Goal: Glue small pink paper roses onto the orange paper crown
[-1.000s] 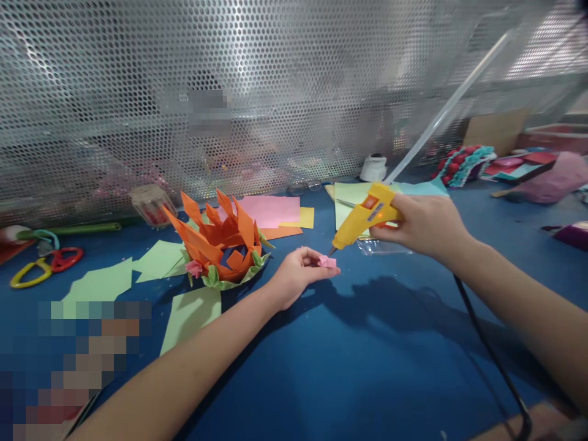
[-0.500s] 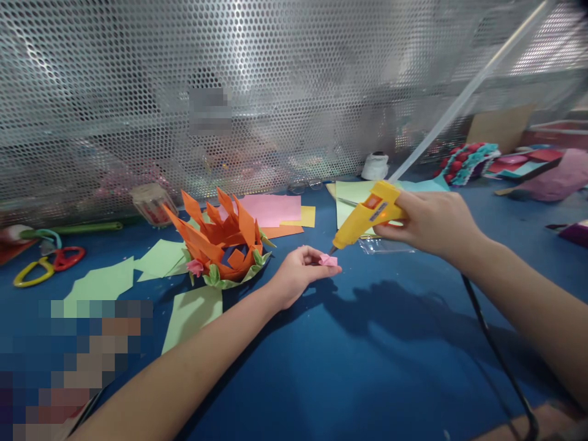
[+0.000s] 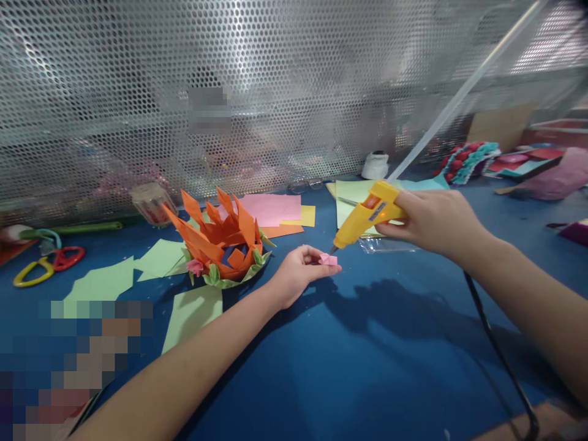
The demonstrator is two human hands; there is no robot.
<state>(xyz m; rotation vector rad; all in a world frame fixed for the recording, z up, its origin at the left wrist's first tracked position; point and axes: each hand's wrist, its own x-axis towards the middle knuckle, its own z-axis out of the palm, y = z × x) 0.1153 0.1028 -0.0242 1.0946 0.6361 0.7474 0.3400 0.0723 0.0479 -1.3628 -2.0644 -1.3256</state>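
Between the thumb and fingers of my left hand (image 3: 301, 272) is a small folded piece of pink paper (image 3: 329, 260), held just above the blue table. My right hand (image 3: 436, 220) is wrapped round the handle of a yellow glue gun (image 3: 367, 214). The gun slants down to the left, its dark nozzle at the upper edge of the pink paper; whether it touches I cannot tell. A long clear glue stick (image 3: 463, 95) sticks out of the gun's back. Left of my left hand stands an orange folded-paper crown shape (image 3: 206, 245) with green paper leaves and a small pink flower.
Green paper sheets (image 3: 105, 282) lie at the left, near scissors (image 3: 48, 266) with red and yellow handles. Pink paper (image 3: 271, 209) lies behind the orange piece. A clear cup (image 3: 152, 203) and white bottle (image 3: 375, 165) stand by the perforated metal panel (image 3: 285, 79). The black cord (image 3: 498, 349) hangs at right.
Almost nothing differs. My left hand keeps its place with the pink paper, and the glue gun's nozzle stays at it; my right hand has shifted very slightly.
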